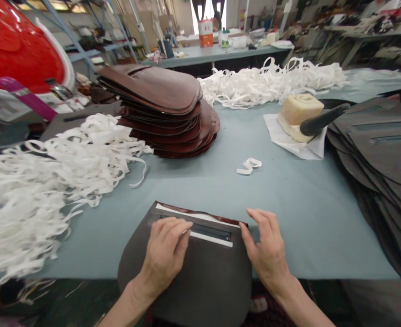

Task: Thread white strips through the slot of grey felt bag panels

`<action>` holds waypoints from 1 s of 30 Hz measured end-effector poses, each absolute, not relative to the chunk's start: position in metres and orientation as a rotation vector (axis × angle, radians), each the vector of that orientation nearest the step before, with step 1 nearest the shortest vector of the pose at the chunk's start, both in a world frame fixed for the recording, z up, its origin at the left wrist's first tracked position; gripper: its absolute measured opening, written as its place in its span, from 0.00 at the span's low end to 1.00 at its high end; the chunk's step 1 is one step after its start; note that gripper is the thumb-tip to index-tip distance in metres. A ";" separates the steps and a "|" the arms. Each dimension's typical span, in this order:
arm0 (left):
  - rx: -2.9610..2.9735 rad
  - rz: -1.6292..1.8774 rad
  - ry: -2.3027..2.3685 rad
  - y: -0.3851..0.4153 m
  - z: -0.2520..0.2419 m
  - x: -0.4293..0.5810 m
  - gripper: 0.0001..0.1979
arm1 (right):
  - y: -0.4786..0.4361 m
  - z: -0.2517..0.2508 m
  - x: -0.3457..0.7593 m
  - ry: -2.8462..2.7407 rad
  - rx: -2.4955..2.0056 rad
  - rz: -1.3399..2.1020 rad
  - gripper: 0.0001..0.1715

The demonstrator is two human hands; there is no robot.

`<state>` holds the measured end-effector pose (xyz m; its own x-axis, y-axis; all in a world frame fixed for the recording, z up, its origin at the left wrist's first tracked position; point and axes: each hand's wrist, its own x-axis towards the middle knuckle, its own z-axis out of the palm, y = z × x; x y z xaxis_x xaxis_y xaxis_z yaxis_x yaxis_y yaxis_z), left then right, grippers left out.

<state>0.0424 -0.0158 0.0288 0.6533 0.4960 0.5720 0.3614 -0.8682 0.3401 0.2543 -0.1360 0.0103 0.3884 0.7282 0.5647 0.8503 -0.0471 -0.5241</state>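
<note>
A dark brown rounded leather panel (214, 284) lies nearest, overhanging the worktop's front edge, with a black zip (210, 231) set between white tape strips. The left hand (164, 254) rests flat across it, its grip open, seemingly pinning the panel steady. The right hand (266, 250) holds its grip wide, fingertips (243, 229) at the panel's top right corner. Beyond, on the pale grey-blue worktop (305, 218), a stack of reddish-brown leather panels (156, 109) and a heap of white paper strips (26, 200) lie within easy reach, apparently kept close for repeated work.

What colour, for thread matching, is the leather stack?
The leather stack is reddish brown, shown in the head view.
</note>
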 end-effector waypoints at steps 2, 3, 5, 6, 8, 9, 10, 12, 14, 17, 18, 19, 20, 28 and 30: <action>2.631 0.978 0.895 -0.006 0.027 0.030 0.12 | -0.137 0.009 0.264 -1.347 -1.836 -0.177 0.17; 2.602 0.955 0.975 -0.001 0.025 0.023 0.11 | -0.138 0.009 0.266 -1.349 -1.838 -0.164 0.15; 2.540 0.905 1.097 0.004 0.022 0.009 0.10 | -0.144 0.009 0.267 -1.366 -1.819 -0.117 0.12; 2.512 0.876 1.134 0.005 0.020 0.003 0.10 | -0.146 0.010 0.265 -1.381 -1.800 -0.076 0.10; 2.476 0.802 1.170 0.004 0.015 -0.008 0.11 | -0.151 0.012 0.258 -1.430 -1.749 0.019 0.08; 2.466 0.758 1.178 0.002 0.012 -0.012 0.13 | -0.152 0.013 0.254 -1.463 -1.721 0.061 0.08; 2.462 0.715 1.184 0.001 0.009 -0.016 0.15 | -0.152 0.014 0.249 -1.502 -1.693 0.092 0.08; 2.471 0.648 1.202 -0.001 0.004 -0.020 0.18 | -0.150 0.014 0.241 -1.586 -1.646 0.114 0.08; 2.483 0.623 1.230 -0.002 0.000 -0.021 0.20 | -0.145 0.013 0.235 -1.669 -1.632 0.094 0.07; 2.482 0.649 1.262 -0.001 0.000 -0.018 0.20 | -0.134 0.011 0.233 -1.781 -1.670 0.059 0.07; 2.470 0.663 1.264 0.000 0.001 -0.018 0.19 | -0.130 0.011 0.234 -1.815 -1.678 0.057 0.08; 2.450 0.677 1.263 0.001 0.002 -0.018 0.18 | -0.125 0.012 0.234 -1.845 -1.678 0.059 0.08; 2.422 0.693 1.264 0.003 0.002 -0.018 0.16 | -0.120 0.012 0.234 -1.867 -1.667 0.058 0.08; 2.275 0.801 1.651 0.036 -0.003 -0.034 0.21 | -0.063 0.014 0.188 -1.946 -1.479 0.201 0.09; 2.201 0.757 1.607 0.047 -0.002 -0.036 0.25 | -0.048 0.010 0.171 -1.976 -1.476 0.179 0.10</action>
<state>-0.0364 0.0468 -0.0021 0.2305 0.9451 0.2318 0.7801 -0.3219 0.5365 0.1715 -0.0479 0.0099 -0.1487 0.8962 0.4179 0.8063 0.3546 -0.4735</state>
